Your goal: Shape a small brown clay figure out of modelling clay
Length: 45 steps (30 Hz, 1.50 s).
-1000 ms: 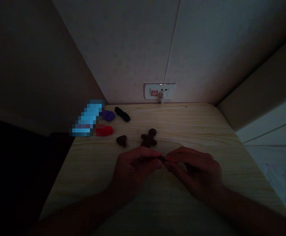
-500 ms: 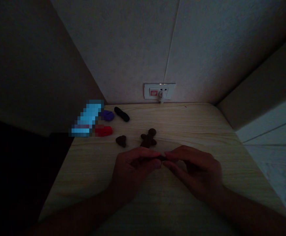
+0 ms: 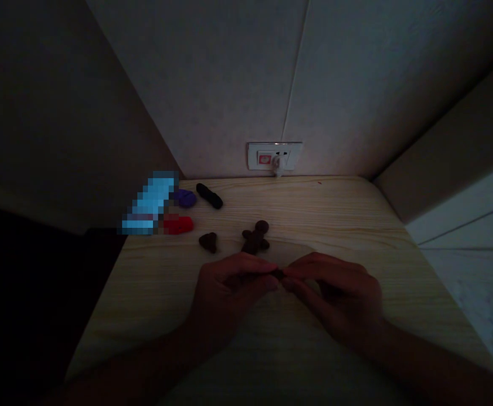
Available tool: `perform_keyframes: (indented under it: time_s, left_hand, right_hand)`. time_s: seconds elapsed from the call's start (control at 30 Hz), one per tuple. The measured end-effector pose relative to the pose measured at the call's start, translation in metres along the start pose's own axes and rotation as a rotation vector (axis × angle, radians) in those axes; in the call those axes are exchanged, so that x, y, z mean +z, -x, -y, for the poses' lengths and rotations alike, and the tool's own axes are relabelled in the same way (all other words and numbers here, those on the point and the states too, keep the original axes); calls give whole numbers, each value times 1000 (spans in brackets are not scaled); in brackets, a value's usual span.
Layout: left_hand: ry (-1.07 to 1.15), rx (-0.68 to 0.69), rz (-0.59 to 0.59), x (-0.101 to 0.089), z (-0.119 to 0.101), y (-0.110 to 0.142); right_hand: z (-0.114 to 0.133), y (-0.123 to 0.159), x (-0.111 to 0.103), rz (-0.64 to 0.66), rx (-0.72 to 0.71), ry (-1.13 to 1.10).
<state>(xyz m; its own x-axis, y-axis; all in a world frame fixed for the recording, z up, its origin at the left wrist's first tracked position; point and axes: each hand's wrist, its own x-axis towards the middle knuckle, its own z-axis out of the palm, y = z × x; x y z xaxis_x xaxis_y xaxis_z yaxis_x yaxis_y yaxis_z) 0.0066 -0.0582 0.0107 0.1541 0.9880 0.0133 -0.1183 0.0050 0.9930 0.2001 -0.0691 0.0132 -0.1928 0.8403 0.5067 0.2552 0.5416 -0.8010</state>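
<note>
Between my fingertips is a small dark brown piece of modelling clay point(image 3: 278, 274), mostly covered by the fingers. My left hand point(image 3: 229, 287) pinches it from the left with thumb and fingers. From the right, my right hand point(image 3: 339, 287) pinches the same piece, its fingertips nearly meeting the left ones. Just beyond the hands lies a brown clay figure point(image 3: 255, 239) with a round head, two short arms and a body whose lower end is hidden behind my left hand. A loose brown clay lump point(image 3: 208, 242) rests to the left of the figure.
On the wooden tabletop point(image 3: 314, 208), a red clay piece point(image 3: 179, 225), a purple one point(image 3: 185, 198) and a black roll point(image 3: 209, 195) lie at the back left. Beside them is a blurred-out bright rectangle point(image 3: 151, 203). A wall socket point(image 3: 274, 156) with a plug sits behind the table's edge.
The right fingertips have shifted slightly on the brown clay piece. Both hands otherwise stay in place, and the things on the table have not moved.
</note>
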Motion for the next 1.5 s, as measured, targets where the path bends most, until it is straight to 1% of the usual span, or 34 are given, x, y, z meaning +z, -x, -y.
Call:
perform_keyframes:
  time_s: [0.2,0.43,0.5,0.6,0.67,0.93,1.07,1.17,1.4,1.5]
  left_hand:
    - [8,-28,-17,2,-2,1]
    - [-5,3,-4,1,-1,1]
    - [-5,11,-7,1,-1,1]
    - [-18,38,-5,0,-1,3]
    - [-37,61,3,-1,0,4]
    - [9,108,33,-1,-1,3]
    - [-32,81,11,-1,-2,2]
    - [-41,82,22,-1,-2,1]
    - [-5,21,21,0,-2,0]
    - [-10,5,13,-1,-3,0]
  right_hand:
    - [1,0,0,-38,-2,37]
    - [1,0,0,6,-5,22]
    - [-1,2,1,-1,21,13]
    - [-3,5,1,-29,96,-22]
    - [-4,4,2,-25,105,-53]
    - [-2,-1,0,19,49,-99]
    - [-2,0,0,36,6,-67]
    - [-3,0,0,52,-19,-48]
    - [-2,-1,-1,54,-70,-11]
    - [-1,-1,-2,77,-88,7]
